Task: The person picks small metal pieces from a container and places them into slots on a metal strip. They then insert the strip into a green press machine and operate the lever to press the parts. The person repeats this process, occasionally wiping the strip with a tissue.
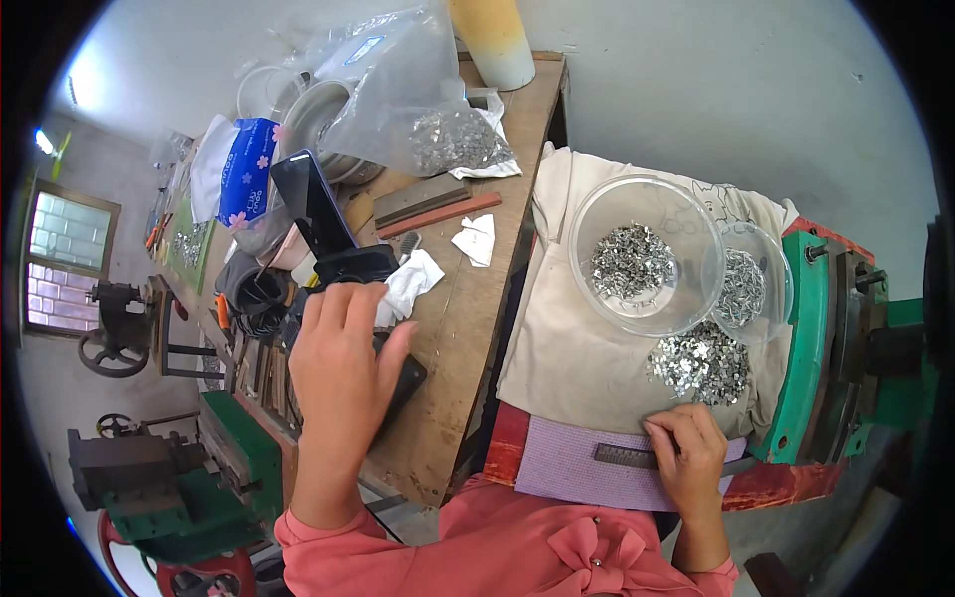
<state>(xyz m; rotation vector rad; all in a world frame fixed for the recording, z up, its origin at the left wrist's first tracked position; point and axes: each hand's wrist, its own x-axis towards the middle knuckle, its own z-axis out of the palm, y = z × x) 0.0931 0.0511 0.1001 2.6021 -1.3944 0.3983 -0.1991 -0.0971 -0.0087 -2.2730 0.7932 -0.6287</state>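
My left hand [343, 348] is raised over the wooden table, just in front of a phone [310, 204] propped upright on a dark stand [356, 265]. Its fingers are stretched out, the thumb apart, and nothing shows in it. My right hand [689, 453] is closed, thumb against curled fingers; whatever it may hold is hidden. It rests by a short dark ruler [622, 455] on a purple mat [557, 458]. Beyond it lies a heap of small shiny metal pieces [701, 363] on a beige cloth [547, 348]. A large clear tub [587, 298] and a smaller clear bowl [783, 274] hold more metal parts.
A green machine [801, 348] borders the cloth on the right. On the table are sharpening stones [423, 201], crumpled tissue [413, 284], a blue tissue pack [249, 169] and a plastic bag [398, 99] of metal pieces. Another green machine [239, 458] stands at left.
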